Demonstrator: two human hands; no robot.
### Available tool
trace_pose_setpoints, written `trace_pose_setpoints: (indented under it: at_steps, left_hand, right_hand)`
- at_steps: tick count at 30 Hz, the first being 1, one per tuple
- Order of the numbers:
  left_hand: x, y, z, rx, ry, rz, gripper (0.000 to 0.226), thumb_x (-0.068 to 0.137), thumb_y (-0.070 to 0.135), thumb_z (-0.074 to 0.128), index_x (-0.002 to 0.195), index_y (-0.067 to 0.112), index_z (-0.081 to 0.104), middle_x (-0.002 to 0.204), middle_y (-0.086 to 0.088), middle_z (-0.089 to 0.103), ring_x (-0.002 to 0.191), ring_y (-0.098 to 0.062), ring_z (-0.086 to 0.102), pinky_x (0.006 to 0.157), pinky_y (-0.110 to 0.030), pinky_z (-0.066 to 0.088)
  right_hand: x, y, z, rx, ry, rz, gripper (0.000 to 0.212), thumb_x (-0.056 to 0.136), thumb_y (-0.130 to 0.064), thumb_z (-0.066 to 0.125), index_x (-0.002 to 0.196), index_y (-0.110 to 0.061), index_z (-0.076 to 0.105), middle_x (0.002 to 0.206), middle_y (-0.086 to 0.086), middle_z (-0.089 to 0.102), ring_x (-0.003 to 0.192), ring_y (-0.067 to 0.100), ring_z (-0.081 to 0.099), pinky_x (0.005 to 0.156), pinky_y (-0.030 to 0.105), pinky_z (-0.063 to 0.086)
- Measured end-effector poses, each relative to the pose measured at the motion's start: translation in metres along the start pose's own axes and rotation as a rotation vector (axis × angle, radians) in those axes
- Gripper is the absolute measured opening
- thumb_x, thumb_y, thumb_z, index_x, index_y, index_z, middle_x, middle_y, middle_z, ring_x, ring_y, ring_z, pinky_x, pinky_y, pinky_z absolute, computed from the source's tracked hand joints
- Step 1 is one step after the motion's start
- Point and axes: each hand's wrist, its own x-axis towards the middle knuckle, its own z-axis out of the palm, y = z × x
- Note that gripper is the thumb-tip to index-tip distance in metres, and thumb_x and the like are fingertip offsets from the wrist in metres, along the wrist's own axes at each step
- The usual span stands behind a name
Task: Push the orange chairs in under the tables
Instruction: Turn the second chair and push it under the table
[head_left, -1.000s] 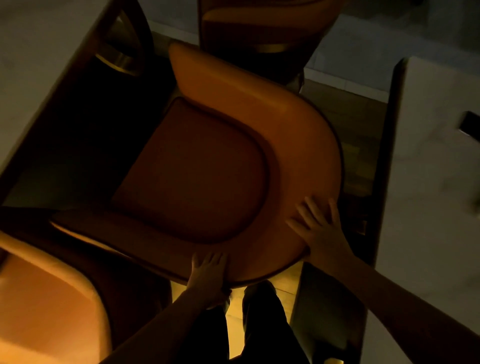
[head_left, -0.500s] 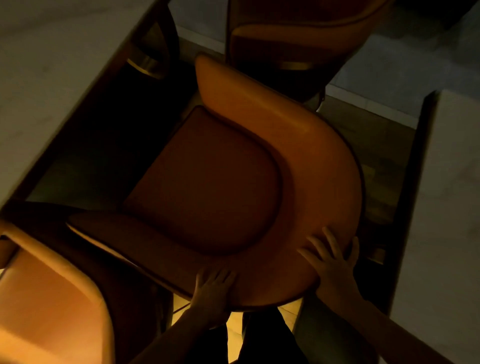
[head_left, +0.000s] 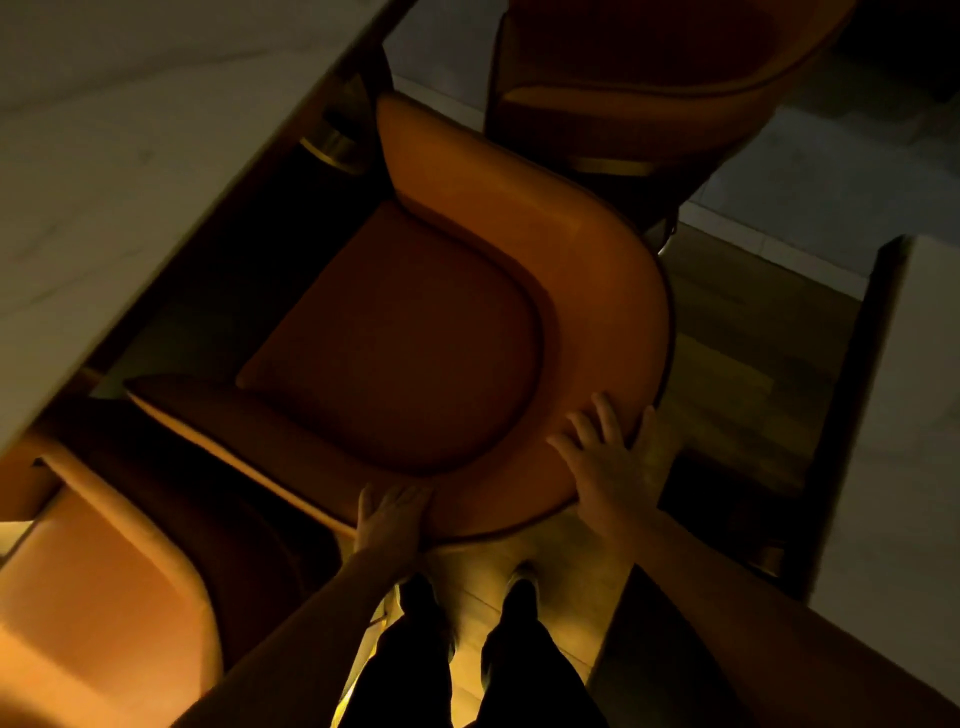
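An orange tub chair (head_left: 587, 270) with a darker seat cushion stands in the middle of the dim view, its open front facing a pale table (head_left: 135, 156) at the upper left. My left hand (head_left: 392, 517) lies flat on the near rim of the chair's curved back, fingers straight. My right hand (head_left: 608, 462) presses on the right curve of the back with spread fingers, the thumb over the outer edge. The front of the seat sits close to the table's edge, with a dark gap between them.
A second orange chair (head_left: 98, 597) stands at the lower left, close beside the first. A third chair (head_left: 649, 67) is at the top. Another pale table (head_left: 909, 415) runs along the right. My legs and shoes (head_left: 467, 608) stand on a wooden floor.
The chair has slid away from me toward the left table, and both hands have stayed on its back. My feet now show below the chair.
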Motion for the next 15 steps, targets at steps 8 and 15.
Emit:
trace_pose_setpoints:
  at_steps: [8, 15]
  left_hand:
    - [0.01, 0.007, -0.013, 0.007, -0.02, -0.087, 0.093, 0.077, 0.03, 0.071, 0.15, 0.029, 0.015, 0.156, 0.004, 0.023, 0.144, -0.022, 0.009, 0.113, -0.057, -0.008]
    - [0.008, 0.005, -0.015, -0.054, 0.018, -0.055, 0.079, 0.072, 0.027, 0.074, 0.14, 0.028, 0.033, 0.143, 0.005, 0.042, 0.138, -0.02, 0.028, 0.113, -0.057, -0.002]
  right_hand:
    - [0.018, 0.005, -0.01, -0.02, 0.026, -0.04, 0.078, 0.079, -0.036, 0.073, 0.143, -0.036, 0.029, 0.159, 0.006, 0.012, 0.143, 0.035, -0.017, 0.102, 0.077, -0.008]
    - [0.024, 0.005, 0.002, -0.032, -0.015, -0.021, 0.081, 0.07, -0.055, 0.076, 0.139, -0.043, 0.034, 0.157, 0.002, 0.022, 0.143, 0.035, -0.016, 0.101, 0.077, -0.008]
